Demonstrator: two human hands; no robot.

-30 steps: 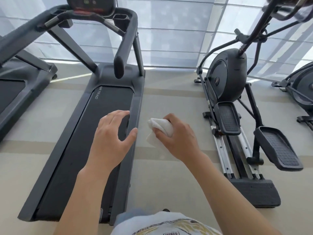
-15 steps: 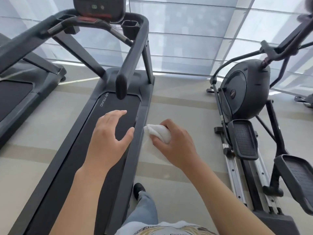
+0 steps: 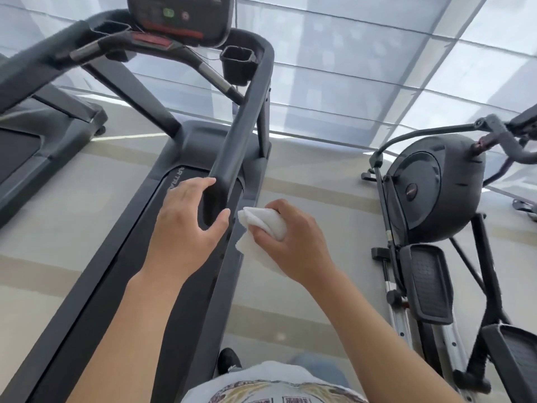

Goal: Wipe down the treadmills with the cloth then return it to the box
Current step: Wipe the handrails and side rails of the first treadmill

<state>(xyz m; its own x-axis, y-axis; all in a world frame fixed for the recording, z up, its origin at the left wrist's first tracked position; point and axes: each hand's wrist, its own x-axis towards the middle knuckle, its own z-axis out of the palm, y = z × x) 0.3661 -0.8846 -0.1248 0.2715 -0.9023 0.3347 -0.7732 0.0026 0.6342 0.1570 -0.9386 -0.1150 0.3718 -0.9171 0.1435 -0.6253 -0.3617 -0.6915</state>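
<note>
Filling the left half of the view, the dark treadmill [image 3: 162, 257] runs up to its console [image 3: 180, 18]. Another treadmill [image 3: 37, 141] sits at the far left, an elliptical trainer [image 3: 430, 187] at the right. The left hand [image 3: 186, 225] reaches with fingers spread around the handrail [image 3: 232, 141] end. The right hand [image 3: 287, 237] grips the bunched white cloth [image 3: 261, 225] just beside that rail.

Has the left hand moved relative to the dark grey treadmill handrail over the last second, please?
Yes. The left hand has moved forward to the dark grey treadmill handrail, its open fingers now flanking the rail's end.
</note>
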